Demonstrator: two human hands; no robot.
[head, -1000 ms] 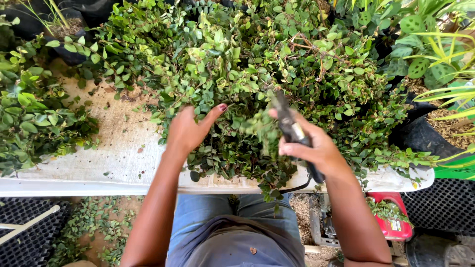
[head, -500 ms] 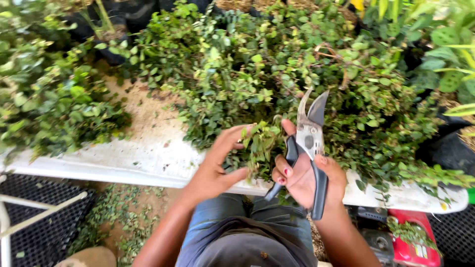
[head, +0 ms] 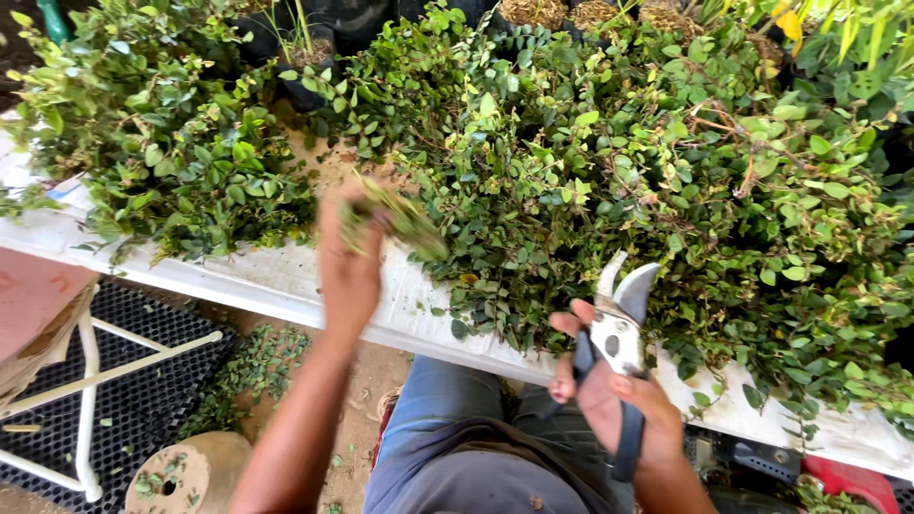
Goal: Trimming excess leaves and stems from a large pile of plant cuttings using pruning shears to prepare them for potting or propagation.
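My left hand (head: 348,265) is raised over the white table (head: 267,281) and grips a small cut leafy sprig (head: 405,221), blurred by motion. My right hand (head: 619,400) holds pruning shears (head: 614,333) with dark handles, the blades apart and pointing up toward the leafy branches. A big heap of green small-leaved cuttings (head: 647,181) covers the table in front of me. A second, smaller heap of cuttings (head: 181,171) lies to the left, just beyond my left hand.
Black nursery pots (head: 314,86) with plants stand behind the heaps. Below the table edge are a black plastic tray (head: 143,381) with a white frame (head: 90,381), a round wooden stump (head: 186,476), fallen leaf trimmings (head: 252,366) and a red object (head: 847,481) at the right.
My left hand has swung left and up from beside the shears, carrying a cut sprig toward the left heap. My right hand with the shears has dropped slightly and the view has shifted left.
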